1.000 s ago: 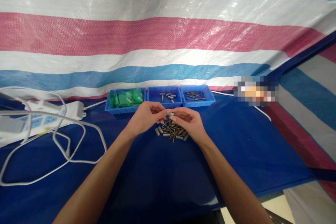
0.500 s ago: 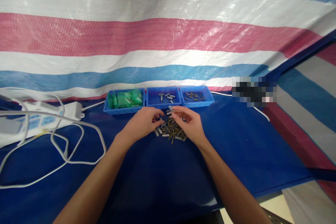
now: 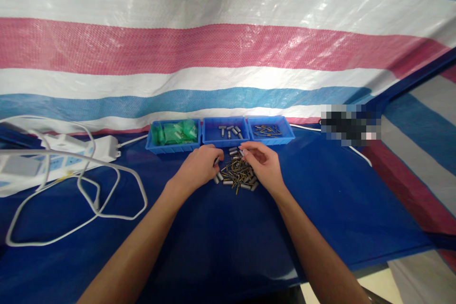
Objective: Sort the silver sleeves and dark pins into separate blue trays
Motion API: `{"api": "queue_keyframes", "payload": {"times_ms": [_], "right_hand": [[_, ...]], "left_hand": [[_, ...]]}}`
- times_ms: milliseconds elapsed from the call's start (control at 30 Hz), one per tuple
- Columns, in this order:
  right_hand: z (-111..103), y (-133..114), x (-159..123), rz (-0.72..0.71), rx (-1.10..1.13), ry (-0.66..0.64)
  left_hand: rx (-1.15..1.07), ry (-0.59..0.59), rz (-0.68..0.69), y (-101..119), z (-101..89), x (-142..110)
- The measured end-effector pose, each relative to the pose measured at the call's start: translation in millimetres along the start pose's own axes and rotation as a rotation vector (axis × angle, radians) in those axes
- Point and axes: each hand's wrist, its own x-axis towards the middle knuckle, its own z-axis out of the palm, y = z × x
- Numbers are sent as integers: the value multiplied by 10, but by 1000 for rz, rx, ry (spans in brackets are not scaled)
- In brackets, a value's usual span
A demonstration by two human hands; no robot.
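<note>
My left hand point(image 3: 201, 166) is closed at the left side of a pile of thin brass-coloured pins point(image 3: 238, 171). Its thumb and fingers pinch a small grey metal cylinder point(image 3: 216, 161), mostly covered by them. Over the pile's right side, my right hand point(image 3: 264, 165) has thumb and forefinger together on another small grey cylinder point(image 3: 241, 153), only partly visible. More grey cylinders point(image 3: 228, 182) lie around the edge of the pile. Just behind stand a middle blue bin point(image 3: 224, 143) holding several grey cylinders and a right blue bin point(image 3: 273, 141) holding several thin pins.
A left blue bin point(image 3: 174, 149) contains green plastic bags point(image 3: 176, 132). White power strips point(image 3: 103, 149) and looped white cables point(image 3: 121, 220) occupy the left of the blue table point(image 3: 331, 199). A striped sheet point(image 3: 221, 47) hangs behind; a blurred dark object point(image 3: 344, 125) is at right.
My left thumb and fingers have closed together around a cylinder. The right hand has drawn slightly back from the middle bin's front edge. Cylinders in that bin lie differently. The view has shifted slightly.
</note>
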Motion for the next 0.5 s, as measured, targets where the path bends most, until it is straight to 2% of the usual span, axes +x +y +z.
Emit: {"api": "queue_keyframes", "payload": {"times_ms": [133,267,500], "right_hand": [[17,30,0,7,4,-22],[18,41,5,6,-11,-22],[4,32,4,42,-14,-41]], "left_hand": [[60,4,-18,27,3,-5],[4,51,24,24,9,1],[-441,193,127,43,-130,-2]]}}
